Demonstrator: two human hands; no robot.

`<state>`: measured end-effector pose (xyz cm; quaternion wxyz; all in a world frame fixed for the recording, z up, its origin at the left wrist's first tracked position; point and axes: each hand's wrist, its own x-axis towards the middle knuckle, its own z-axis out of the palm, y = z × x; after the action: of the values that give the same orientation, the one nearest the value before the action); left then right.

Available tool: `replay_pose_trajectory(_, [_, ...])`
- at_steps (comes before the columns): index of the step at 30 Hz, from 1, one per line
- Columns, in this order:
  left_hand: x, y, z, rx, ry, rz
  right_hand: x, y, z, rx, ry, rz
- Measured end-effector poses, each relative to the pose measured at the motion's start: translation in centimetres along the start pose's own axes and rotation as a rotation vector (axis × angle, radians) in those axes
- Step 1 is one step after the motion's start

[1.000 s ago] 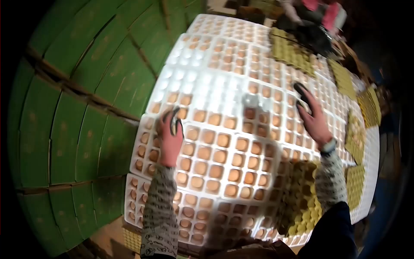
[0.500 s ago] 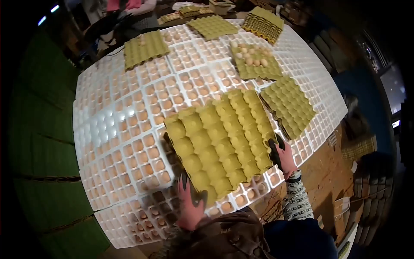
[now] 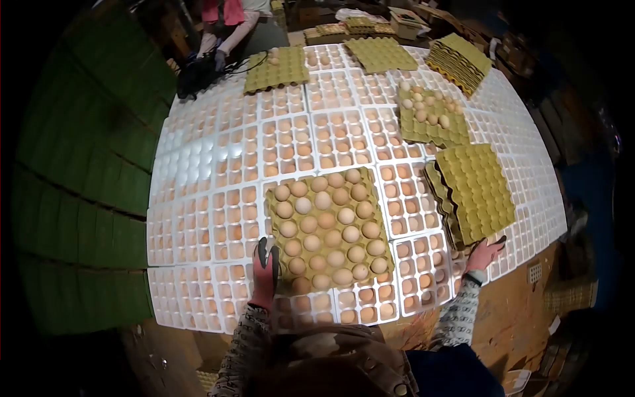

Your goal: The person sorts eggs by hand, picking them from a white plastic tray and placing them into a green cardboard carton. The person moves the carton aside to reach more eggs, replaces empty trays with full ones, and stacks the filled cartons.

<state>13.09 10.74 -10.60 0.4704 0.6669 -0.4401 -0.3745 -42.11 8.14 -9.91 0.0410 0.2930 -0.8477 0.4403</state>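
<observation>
My left hand [image 3: 266, 272], in a pink glove with dark fingertips, is at the near left edge of a yellow-green egg tray [image 3: 279, 283] filled with brown and pale eggs [image 3: 326, 220]. Its fingers are apart, alongside the rim. My right hand [image 3: 486, 256], gloved alike, is at the near edge of an egg-free pulp egg tray [image 3: 475, 192] on top of a small stack to the right. The fingers seem to grip that edge, partly hidden under it, while the thumb sticks out to the right.
White plastic trays [image 3: 291, 165] holding many eggs cover the table. Behind the right stack lies a partly filled pulp tray [image 3: 433, 132], with a taller tray stack [image 3: 460, 63] beyond. A co-worker [image 3: 228, 33] stands at the far left, beside a black bundle [image 3: 198, 74]. Green panels [image 3: 86, 165] line the left.
The upper pulp tray, held by both hands, has moved right onto the stack with my right hand. The egg-filled tray beneath is uncovered. My left hand has let go. The view has shifted.
</observation>
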Motion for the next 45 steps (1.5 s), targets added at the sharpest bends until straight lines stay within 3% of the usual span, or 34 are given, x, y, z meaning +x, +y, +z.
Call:
replay_pose_trajectory(1, [0.4,-0.9,0.1,-0.195,-0.036,-0.114,-2.2,-3.7,-0.5,-0.146,0.062,-0.102])
replay_pose_trajectory(2, [0.9,-3.9,0.1,-0.314,-0.075,-0.197,-4.6,-5.6,1.1,0.008,-0.080,-0.191])
replay_pose_trajectory(3, [1.8,-8.4,0.8,-0.296,-0.112,-0.087,-6.4,-6.5,2.8,0.160,-0.223,-0.270])
replay_pose_trajectory(4, [2.2,-5.9,2.5,-0.082,-0.066,-0.048,-7.4,-6.6,4.7,0.252,-0.512,-0.152])
replay_pose_trajectory(6, [3.2,-4.5,2.8,-0.419,-0.203,-0.223,-9.4,-7.4,10.1,0.413,-1.098,0.092])
replay_pose_trajectory(7, [2.6,0.7,2.7,-0.604,-0.252,-0.365,-10.8,-8.2,12.5,0.478,-1.399,0.224])
replay_pose_trajectory(9, [1.9,5.8,1.0,-0.344,-0.208,-0.220,-12.8,-7.4,15.7,0.487,-1.328,-0.156])
replay_pose_trajectory(10, [3.3,-0.2,1.8,-0.380,-0.265,-0.243,-13.8,-7.0,17.4,0.487,-1.260,-0.334])
replay_pose_trajectory(11, [2.4,4.4,1.1,-0.621,-0.303,-0.408,-14.4,-9.4,15.6,0.549,-1.303,-0.077])
replay_pose_trajectory(13, [3.3,0.6,1.7,-0.465,-0.198,-0.275,-15.9,-15.1,11.8,0.702,-1.248,0.475])
replay_pose_trajectory(15, [3.4,-2.4,2.0,-0.289,-0.112,-0.257,-15.8,-14.9,10.8,0.639,-1.306,0.282])
replay_pose_trajectory(17, [3.0,-2.9,0.2,-0.493,-0.115,-0.180,-19.8,-21.0,5.3,0.699,-1.319,-0.088])
replay_pose_trajectory(19, [2.2,1.1,-5.4,-0.610,-0.175,-0.212,-23.3,-22.8,3.2,0.627,-1.291,-0.354])
replay_pose_trajectory(20, [2.3,-0.4,-7.5,-0.672,-0.166,-0.234,-24.8,-22.4,3.8,0.543,-1.258,-0.438])
replay_pose_trajectory(21, [2.6,-1.9,-10.2,-0.454,-0.123,-0.175,-26.1,-21.9,4.9,0.461,-1.220,-0.524])
replay_pose_trajectory(22, [2.4,-1.3,-13.3,-0.369,-0.058,-0.262,-27.6,-21.3,6.0,0.372,-1.182,-0.603])
replay_pose_trajectory(24, [3.2,-3.2,-19.0,-0.352,0.028,-0.282,-31.7,-21.8,7.9,0.209,-1.102,-0.746])
replay_pose_trajectory(25, [3.6,-2.9,-21.6,-0.234,0.085,-0.316,-34.5,-22.9,8.9,0.199,-1.107,-0.714])
replay_pose_trajectory(26, [4.7,-7.9,-24.7,-0.295,0.096,-0.342,-37.2,-23.9,9.9,0.188,-1.111,-0.682])
replay_pose_trajectory(27, [5.3,-6.6,-26.3,-0.263,0.018,-0.413,-39.7,-25.2,11.4,0.262,-1.154,-0.559])
replay_pose_trajectory(28, [5.9,-7.4,-27.8,-0.275,0.028,-0.374,-42.0,-27.0,12.1,0.238,-1.044,-0.775])
replay_pose_trajectory(29, [6.7,-7.9,-29.3,-0.282,0.037,-0.326,-44.0,-28.9,12.3,0.320,-1.097,-0.632])
replay_pose_trajectory(31, [8.1,-6.7,-31.9,-0.317,0.025,-0.429,-45.1,-28.6,15.2,0.276,-1.081,-0.845])
replay_pose_trajectory(32, [9.0,-11.6,-34.0,0.145,-0.101,-0.058,-44.8,-26.7,17.3,0.242,-1.121,-0.860])
replay_pose_trajectory(34, [9.6,-13.3,-35.9,0.420,-0.169,0.125,-43.1,-29.5,15.8,0.177,-1.372,-0.264])
replay_pose_trajectory(35, [10.4,-8.0,-36.4,0.259,-0.099,-0.051,-41.8,-30.9,16.2,0.161,-1.401,0.047])
replay_pose_trajectory(36, [11.2,-5.4,-36.4,0.414,0.142,0.064,-42.1,-34.7,15.2,0.109,-1.160,-0.225])
replay_pose_trajectory(37, [12.5,-2.9,-36.8,0.357,0.122,0.143,-43.1,-38.7,14.2,0.053,-0.914,-0.476])
replay_pose_trajectory(39, [14.7,-0.7,-35.1,0.543,0.036,0.247,-42.9,-43.5,17.1,0.252,-1.002,-0.860])
replay_pose_trajectory(41, [16.9,-1.1,-32.5,0.713,-0.043,0.280,-43.1,-46.0,22.0,0.175,-1.078,-1.392])
replay_pose_trajectory(42, [17.5,-1.8,-31.8,0.798,-0.084,0.274,-43.4,-47.1,23.6,-0.084,-1.316,-1.365])
replay_pose_trajectory(43, [18.0,-2.2,-32.0,0.644,-0.128,0.212,-43.6,-47.7,24.9,-0.351,-1.540,-1.315])
replay_pose_trajectory(45, [19.1,-3.3,-33.5,0.331,-0.208,0.090,-43.3,-48.6,25.1,-0.480,-1.502,-1.548])
